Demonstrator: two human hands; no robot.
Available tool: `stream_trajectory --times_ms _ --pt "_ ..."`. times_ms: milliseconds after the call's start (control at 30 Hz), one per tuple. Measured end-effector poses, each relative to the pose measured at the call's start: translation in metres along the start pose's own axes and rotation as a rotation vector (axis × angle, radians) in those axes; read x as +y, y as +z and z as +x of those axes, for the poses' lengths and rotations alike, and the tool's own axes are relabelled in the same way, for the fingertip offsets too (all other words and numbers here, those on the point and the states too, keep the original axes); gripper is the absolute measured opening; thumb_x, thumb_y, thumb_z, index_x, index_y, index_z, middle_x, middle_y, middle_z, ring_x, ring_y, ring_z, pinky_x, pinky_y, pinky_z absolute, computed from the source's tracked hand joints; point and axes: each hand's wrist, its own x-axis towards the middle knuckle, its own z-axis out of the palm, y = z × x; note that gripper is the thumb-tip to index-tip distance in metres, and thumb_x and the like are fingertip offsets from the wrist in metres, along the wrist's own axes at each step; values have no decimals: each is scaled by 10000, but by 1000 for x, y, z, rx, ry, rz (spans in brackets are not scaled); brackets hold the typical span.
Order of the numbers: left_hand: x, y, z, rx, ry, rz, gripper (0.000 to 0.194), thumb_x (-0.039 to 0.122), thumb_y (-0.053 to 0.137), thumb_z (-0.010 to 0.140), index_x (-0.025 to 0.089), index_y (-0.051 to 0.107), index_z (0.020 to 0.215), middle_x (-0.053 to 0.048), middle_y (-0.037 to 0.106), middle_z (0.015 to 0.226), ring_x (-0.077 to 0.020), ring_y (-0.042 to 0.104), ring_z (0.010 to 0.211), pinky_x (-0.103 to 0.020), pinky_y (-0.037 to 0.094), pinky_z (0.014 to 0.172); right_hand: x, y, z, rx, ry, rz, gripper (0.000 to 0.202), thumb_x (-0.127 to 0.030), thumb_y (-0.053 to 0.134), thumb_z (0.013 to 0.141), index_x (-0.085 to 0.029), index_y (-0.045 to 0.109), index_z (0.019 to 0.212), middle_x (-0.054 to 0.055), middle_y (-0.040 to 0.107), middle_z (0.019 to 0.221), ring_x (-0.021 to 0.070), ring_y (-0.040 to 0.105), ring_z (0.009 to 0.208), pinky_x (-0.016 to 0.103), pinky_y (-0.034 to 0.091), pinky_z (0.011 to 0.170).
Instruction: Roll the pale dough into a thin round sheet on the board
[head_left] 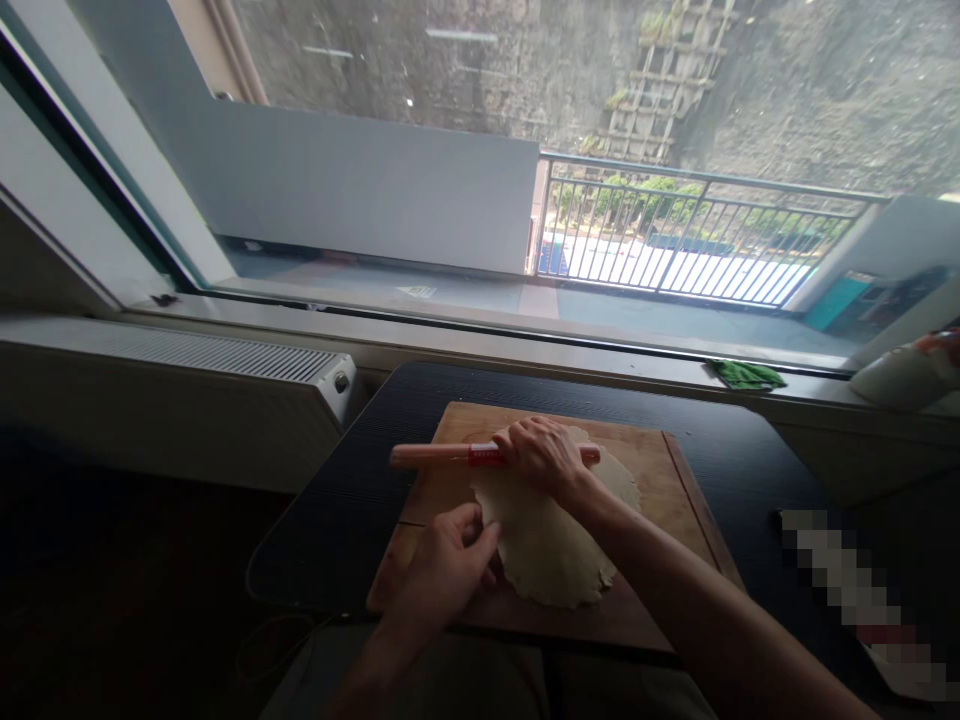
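Note:
A flattened sheet of pale dough with a ragged edge lies on a wooden board. Across its far part rests a wooden rolling pin with a red label. My right hand is wrapped over the pin from above, its palm hiding the pin's middle. At the dough's left edge is my left hand, fingers curled and thumb against the rim of the sheet, in what looks like a pinch. Its lower fingers are partly hidden and in shadow.
The board lies on a dark table by a window. A green cloth and a pale container are on the sill. A radiator stands at the left. A blurred-out item lies at the table's right.

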Motion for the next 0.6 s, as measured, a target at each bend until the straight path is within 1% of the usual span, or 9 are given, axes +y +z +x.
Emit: stream_trajectory --times_ms 100,133,200,267,333,400,433,500,600 --pt "2 -1 -1 20 -9 20 235 397 532 743 167 540 698 10 591 532 -132 553 427 -196 364 404 -18 6 4 -30 82 33 508 -423 170 948 -202 599 788 49 640 751 149 563 686 269 344 653" --pt "2 -2 -1 26 -8 25 229 391 542 737 164 552 706 7 601 550 -131 555 437 -197 365 416 -24 9 7 -29 78 47 504 -404 153 952 -209 593 802 37 638 753 143 560 680 262 343 639" --pt "0 -3 -1 26 3 18 230 390 563 725 160 571 729 4 617 584 -131 556 455 -199 371 437 -31 13 17 0 66 78 438 -377 183 951 -218 575 837 21 633 807 135 553 735 252 347 664" --pt "-4 -4 0 4 15 -11 245 397 558 732 154 580 757 0 624 609 -133 555 470 -203 376 448 -29 15 33 51 80 92 374 -356 225 943 -209 559 863 32 618 883 143 531 821 259 344 733" --pt "-7 -4 1 -15 21 -29 264 406 536 750 147 581 770 -5 621 612 -137 554 476 -207 377 448 -19 13 52 90 127 93 357 -340 230 938 -192 552 894 63 594 953 167 501 898 289 328 791" --pt "-9 -4 2 -20 22 -30 272 411 526 759 145 583 764 -6 613 596 -142 557 486 -211 381 453 -8 10 66 95 179 95 362 -327 214 939 -180 545 933 90 570 1006 188 476 945 312 320 805" --pt "-9 -4 2 -15 23 -30 273 413 529 757 146 584 757 -6 613 591 -145 561 493 -213 385 458 -5 9 68 92 192 103 362 -323 209 939 -182 542 948 92 563 1016 191 471 949 311 323 798" --pt "-9 -3 2 6 26 -35 272 416 534 755 150 589 752 -11 623 602 -152 570 518 -216 396 475 -5 10 59 67 191 132 364 -320 196 943 -200 540 961 72 565 997 174 478 909 289 332 766" --pt "-11 -3 2 17 37 -52 270 411 515 772 154 599 765 -23 641 637 -166 591 570 -219 414 506 -14 14 28 58 148 169 360 -328 194 947 -230 539 977 41 568 978 158 473 888 272 325 770"
